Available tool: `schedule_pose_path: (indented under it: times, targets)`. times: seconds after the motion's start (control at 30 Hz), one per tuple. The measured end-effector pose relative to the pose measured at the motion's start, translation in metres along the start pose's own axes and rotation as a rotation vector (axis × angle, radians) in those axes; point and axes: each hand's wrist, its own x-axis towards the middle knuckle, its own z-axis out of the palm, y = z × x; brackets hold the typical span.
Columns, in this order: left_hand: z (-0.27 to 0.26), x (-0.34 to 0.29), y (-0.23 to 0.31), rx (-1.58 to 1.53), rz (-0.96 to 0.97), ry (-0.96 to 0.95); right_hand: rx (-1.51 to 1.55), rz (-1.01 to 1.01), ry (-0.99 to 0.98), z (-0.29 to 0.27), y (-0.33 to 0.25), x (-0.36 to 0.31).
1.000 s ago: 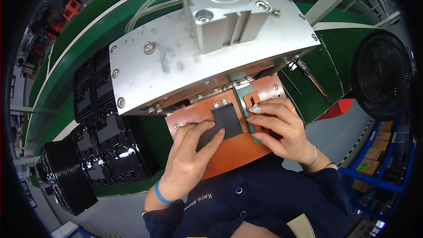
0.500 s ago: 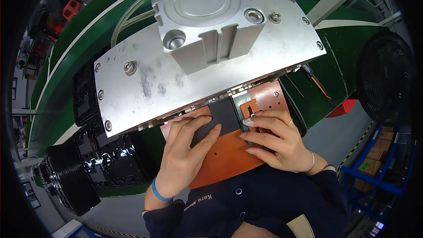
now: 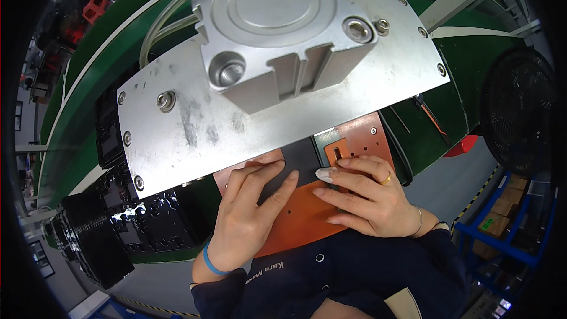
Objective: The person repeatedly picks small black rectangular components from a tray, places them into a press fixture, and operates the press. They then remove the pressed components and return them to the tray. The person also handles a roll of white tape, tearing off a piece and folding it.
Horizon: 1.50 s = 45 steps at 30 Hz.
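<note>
A flat dark grey sheet (image 3: 302, 159) lies on an orange base plate (image 3: 301, 218), its far end hidden beneath a silver metal press plate (image 3: 283, 121). My left hand (image 3: 245, 210), with a blue wristband, rests its fingertips on the sheet's left side, thumb and fingers apart. At the sheet's right edge, my right hand (image 3: 375, 195) has its fingers stretched out; one fingertip wears a white cover. They lie beside and over a small slotted orange block (image 3: 337, 152). Under the right fingers the contact is partly hidden.
A large silver pneumatic cylinder (image 3: 283, 29) stands on the press plate above my hands. Stacked glossy black trays (image 3: 147, 218) lie at left. An orange-and-black tool (image 3: 434, 121) rests on the green table at right, near a black fan (image 3: 520, 112).
The press plate and cylinder look larger and lower in the picture. My right fingers have shifted slightly left; my left hand stays nearly in place on the sheet.
</note>
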Motion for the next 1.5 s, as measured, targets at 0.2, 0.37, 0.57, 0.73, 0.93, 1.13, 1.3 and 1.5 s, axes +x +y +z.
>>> schedule_pose_path:
  times: [0.2,0.37,0.57,0.73,0.93,1.13,1.3,1.5]
  targets:
    - [0.003,-0.001,0.000,-0.006,-0.009,0.017,-0.094,0.002,-0.088,0.000,-0.005,0.001]
    - [0.003,-0.002,-0.001,0.001,0.000,0.022,-0.091,0.014,-0.104,0.000,-0.006,0.000]
    - [0.005,-0.003,-0.001,-0.017,-0.020,0.027,-0.118,0.021,-0.119,-0.001,-0.007,0.001]
    - [0.005,-0.003,-0.001,-0.024,-0.021,0.036,-0.119,0.021,-0.116,0.000,-0.007,0.000]
    - [0.006,-0.003,-0.001,-0.046,-0.032,0.051,-0.158,0.038,-0.118,0.001,-0.008,0.001]
    - [0.008,-0.002,-0.002,-0.045,-0.006,0.083,-0.181,0.047,-0.122,0.001,-0.009,0.001]
    - [0.008,-0.003,-0.003,-0.055,-0.004,0.098,-0.171,0.031,0.011,0.001,-0.009,0.002]
    - [0.012,-0.004,-0.003,-0.052,-0.055,0.121,-0.111,0.093,0.367,0.010,0.000,-0.018]
